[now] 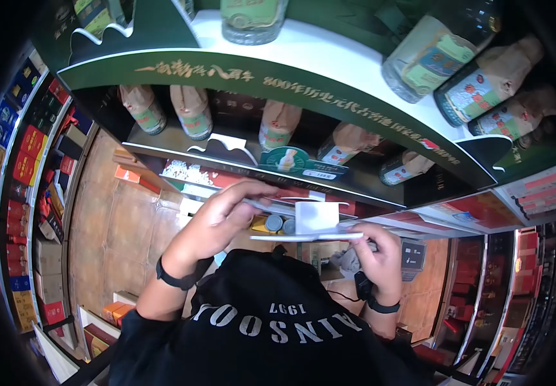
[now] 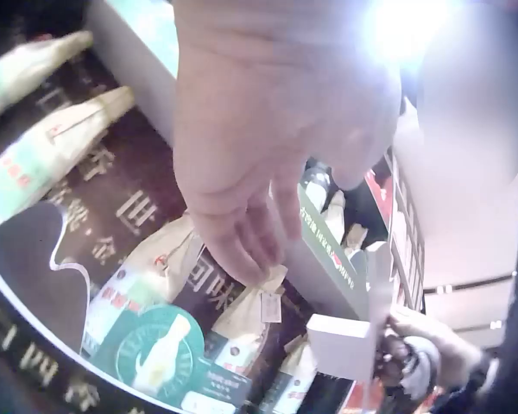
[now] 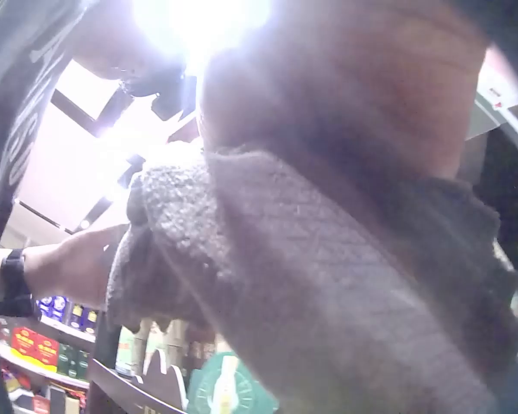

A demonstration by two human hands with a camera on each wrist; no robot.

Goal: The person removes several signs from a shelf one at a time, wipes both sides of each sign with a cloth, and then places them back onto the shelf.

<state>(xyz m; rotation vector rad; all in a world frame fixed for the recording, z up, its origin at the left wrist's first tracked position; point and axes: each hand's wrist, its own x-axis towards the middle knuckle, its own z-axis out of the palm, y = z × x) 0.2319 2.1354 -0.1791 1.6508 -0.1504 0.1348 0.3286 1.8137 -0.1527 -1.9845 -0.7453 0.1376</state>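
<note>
In the head view my right hand point(image 1: 379, 256) pinches the edge of a thin white panel point(image 1: 278, 238), from which a white box-shaped piece point(image 1: 317, 217) stands up. A bunched grey cloth point(image 1: 347, 260) hangs under the same hand; it fills much of the right wrist view as a ribbed grey towel point(image 3: 276, 259). My left hand point(image 1: 223, 215) reaches out on the other side of the panel, near the lower shelf front. From the left wrist, the left hand point(image 2: 259, 147) shows loosely bent fingers with nothing between them, overlapping a paper-wrapped bottle point(image 2: 242, 323).
A green display stand point(image 1: 226, 67) rises ahead, with clear bottles point(image 1: 252, 19) on top and paper-wrapped bottles point(image 1: 191, 112) on the shelf below. A round green sign point(image 1: 284, 159) sits at the shelf front. Side shelves point(image 1: 30, 151) hold colourful boxes above a tiled floor point(image 1: 114, 212).
</note>
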